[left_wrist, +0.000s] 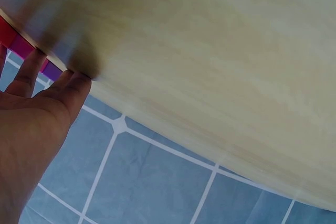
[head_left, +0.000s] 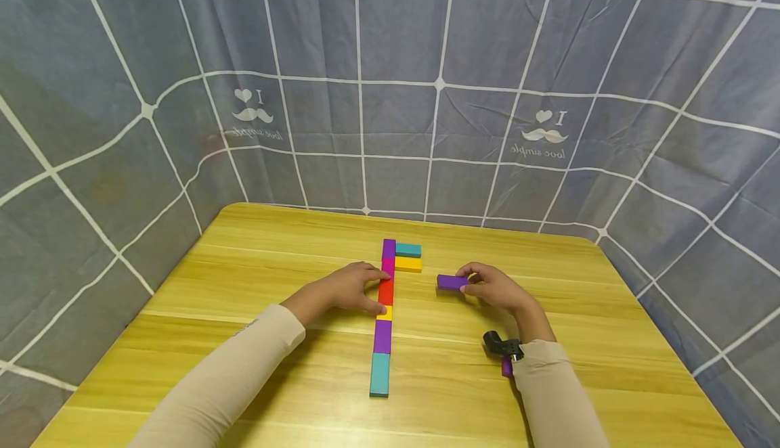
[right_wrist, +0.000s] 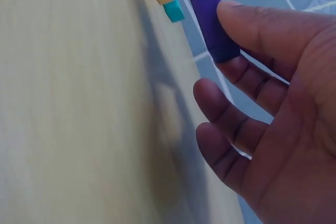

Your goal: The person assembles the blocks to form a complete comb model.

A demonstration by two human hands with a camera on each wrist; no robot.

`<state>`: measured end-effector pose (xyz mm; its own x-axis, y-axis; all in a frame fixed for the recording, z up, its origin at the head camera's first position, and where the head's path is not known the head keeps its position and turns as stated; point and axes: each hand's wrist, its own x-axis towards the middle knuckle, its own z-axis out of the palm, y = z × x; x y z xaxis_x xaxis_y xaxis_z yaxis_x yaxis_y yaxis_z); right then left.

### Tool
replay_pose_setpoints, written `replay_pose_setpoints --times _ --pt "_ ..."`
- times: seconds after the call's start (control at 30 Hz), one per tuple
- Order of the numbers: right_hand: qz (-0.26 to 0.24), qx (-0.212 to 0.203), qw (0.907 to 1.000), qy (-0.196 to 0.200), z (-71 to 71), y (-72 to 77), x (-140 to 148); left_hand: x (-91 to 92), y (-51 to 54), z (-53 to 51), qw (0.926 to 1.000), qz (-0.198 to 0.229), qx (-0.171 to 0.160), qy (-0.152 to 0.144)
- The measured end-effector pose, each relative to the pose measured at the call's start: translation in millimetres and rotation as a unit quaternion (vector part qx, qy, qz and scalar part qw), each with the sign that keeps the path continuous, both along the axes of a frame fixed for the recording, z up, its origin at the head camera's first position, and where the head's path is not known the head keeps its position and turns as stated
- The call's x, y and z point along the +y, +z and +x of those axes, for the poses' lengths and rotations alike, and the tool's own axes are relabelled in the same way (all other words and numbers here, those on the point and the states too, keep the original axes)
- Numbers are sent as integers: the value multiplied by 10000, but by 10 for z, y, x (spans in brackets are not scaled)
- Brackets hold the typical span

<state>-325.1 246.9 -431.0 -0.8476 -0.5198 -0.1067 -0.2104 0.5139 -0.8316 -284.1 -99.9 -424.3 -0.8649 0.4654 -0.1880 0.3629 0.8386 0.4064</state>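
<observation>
Flat coloured blocks form a straight row on the table, running from a far purple block [head_left: 388, 248] through magenta [head_left: 388, 267], red [head_left: 386, 292], yellow and purple to a near teal block [head_left: 380, 375]. My left hand [head_left: 350, 289] rests at the row's left side, fingers and thumb spread, touching near the magenta and small yellow block [head_left: 388, 313]. To the right, my right hand [head_left: 495, 288] pinches one end of a purple block [right_wrist: 207, 14] between thumb and fingers, holding it above the table. Its other fingers are loosely bent in the right wrist view.
A second teal block [head_left: 408, 250] and a longer yellow block [head_left: 408, 265] stick out rightward from the row's far end. A small purple piece [head_left: 506, 367] shows beside the right wrist camera [head_left: 501, 344]. A grey checked curtain [head_left: 396, 123] surrounds the wooden table [head_left: 292, 380].
</observation>
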Motion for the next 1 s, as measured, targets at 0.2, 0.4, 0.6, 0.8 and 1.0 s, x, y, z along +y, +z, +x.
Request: replay_pose_setpoints --times 0.2,0.4,0.6,0.8,1.0 --pt "50 58 10000 -10 -21 -12 -183 -3 3 -6 10000 35 -15 11" --pt "209 152 9997 -56 -41 -12 -330 -4 0 -11 10000 32 -36 11" --pt "204 205 9996 -47 -58 -36 -465 -6 8 -6 10000 -5 -46 27" --pt "207 257 9994 -90 -46 -55 -613 -5 10 -8 10000 -7 -32 11" --pt "174 295 9993 -123 -47 -90 -713 -4 15 -18 10000 4 4 -11"
